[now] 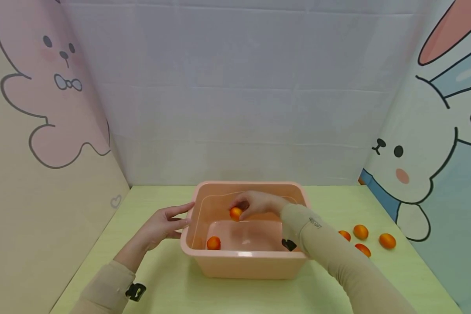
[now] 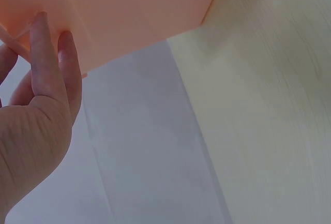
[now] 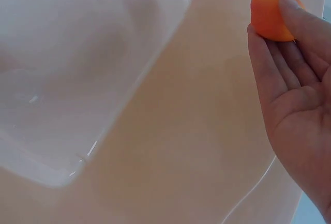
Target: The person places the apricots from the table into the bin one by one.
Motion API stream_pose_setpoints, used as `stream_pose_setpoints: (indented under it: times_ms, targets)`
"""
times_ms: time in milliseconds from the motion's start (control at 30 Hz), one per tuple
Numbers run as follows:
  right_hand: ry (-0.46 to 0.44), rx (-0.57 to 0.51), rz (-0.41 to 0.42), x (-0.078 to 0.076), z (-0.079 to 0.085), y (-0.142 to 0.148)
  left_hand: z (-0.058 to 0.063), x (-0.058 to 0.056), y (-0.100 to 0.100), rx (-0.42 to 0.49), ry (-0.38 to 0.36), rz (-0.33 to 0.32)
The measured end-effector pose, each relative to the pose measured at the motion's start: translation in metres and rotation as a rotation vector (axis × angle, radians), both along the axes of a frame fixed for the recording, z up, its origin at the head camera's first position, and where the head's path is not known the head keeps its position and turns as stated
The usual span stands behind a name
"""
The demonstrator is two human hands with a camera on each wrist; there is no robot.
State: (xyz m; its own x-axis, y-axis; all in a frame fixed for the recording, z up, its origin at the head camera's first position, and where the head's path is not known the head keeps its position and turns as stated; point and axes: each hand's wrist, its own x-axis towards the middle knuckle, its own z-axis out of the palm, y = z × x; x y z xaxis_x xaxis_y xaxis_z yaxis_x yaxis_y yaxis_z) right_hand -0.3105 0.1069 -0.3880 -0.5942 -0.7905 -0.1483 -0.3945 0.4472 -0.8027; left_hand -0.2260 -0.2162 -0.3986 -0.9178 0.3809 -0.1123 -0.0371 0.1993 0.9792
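Observation:
A pink plastic basin (image 1: pixel 255 272) stands in the middle of the table, with a thin pale line along its inner walls. Inside it, near the back wall, my right hand (image 1: pixel 259 203) pinches a small smooth orange fruit (image 1: pixel 235 213) between thumb and fingertips. The right wrist view shows that oval fruit (image 3: pixel 271 17) up close, held above the basin's floor. Another orange fruit (image 1: pixel 213 243) lies in the basin's front left corner. At the basin's left rim, my left hand (image 1: pixel 161 226) touches the side with extended fingers. Those fingers (image 2: pixel 46 58) reach under the rim.
Several more orange fruits (image 1: pixel 360 232) lie on the pale yellow-green table (image 1: pixel 157 270) to the right of the basin, partly behind the right sleeve. A white cloth wall (image 1: pixel 239 109) rises behind the basin, and panels with cartoon animals flank both sides.

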Motion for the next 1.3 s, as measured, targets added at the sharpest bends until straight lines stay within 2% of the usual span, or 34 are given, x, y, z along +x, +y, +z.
stream_pose_setpoints:
  times_ms: [133,433,700,800,967,1133,1300]
  targets:
    - [-0.057,-0.023,-0.031,0.000,0.001,0.001,0.000,0.001,0.001,-0.009,0.005,0.003]
    - [-0.077,-0.128,-0.053,0.004,0.019,0.007,0.002,0.000,0.002,-0.020,0.013,0.009]
    - [0.087,-0.174,-0.040,0.014,0.052,0.014,0.002,0.000,0.001,-0.019,0.011,0.013]
    - [0.152,-0.197,-0.059,0.018,0.063,0.020,0.002,0.000,0.001,-0.020,0.008,0.015]
    - [0.290,-0.176,-0.111,0.026,0.080,0.032,0.002,0.000,0.000,-0.021,0.004,0.018]
    - [0.339,-0.189,-0.155,0.036,0.089,0.046,0.001,0.000,0.000,-0.017,0.004,0.020]
    - [0.386,-0.233,-0.161,0.045,0.093,0.063,0.001,0.000,0.000,-0.016,0.004,0.018]
